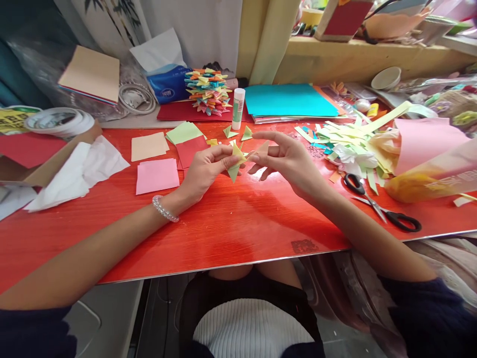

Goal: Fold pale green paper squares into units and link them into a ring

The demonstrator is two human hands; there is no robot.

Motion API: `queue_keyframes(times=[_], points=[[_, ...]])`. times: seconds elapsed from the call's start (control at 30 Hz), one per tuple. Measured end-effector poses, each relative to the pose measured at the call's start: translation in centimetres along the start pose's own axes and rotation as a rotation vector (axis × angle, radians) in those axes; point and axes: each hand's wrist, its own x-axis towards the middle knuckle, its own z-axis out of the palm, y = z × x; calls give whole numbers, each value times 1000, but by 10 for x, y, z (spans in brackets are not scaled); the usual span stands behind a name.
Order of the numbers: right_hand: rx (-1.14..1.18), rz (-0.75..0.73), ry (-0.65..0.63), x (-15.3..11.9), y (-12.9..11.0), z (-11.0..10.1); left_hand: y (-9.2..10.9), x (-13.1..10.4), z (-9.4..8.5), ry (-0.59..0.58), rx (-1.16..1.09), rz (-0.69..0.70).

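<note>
A yellow-green folded paper (234, 172) is pinched by the left hand (208, 168); at its two o'clock, a peach folded paper (263, 148) is gripped by the right hand (288, 159).

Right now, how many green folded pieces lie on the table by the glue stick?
2: one green piece slightly left of the glue stick, another green piece slightly right. The left hand may hide more.
</note>
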Motion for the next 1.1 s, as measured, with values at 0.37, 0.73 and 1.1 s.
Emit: queue_keyframes(times=[0.37, 0.73, 1.1], points=[[-88, -152, 53, -2, -2, -1, 0, -1, 1, -50, 27, 101], [-256, -275, 65, -6, -5, -1, 5, -3, 0, -34, 95, 115], [-545, -367, 42, -8, -3, -5, 7, -5, 2, -29, 119, 142]])
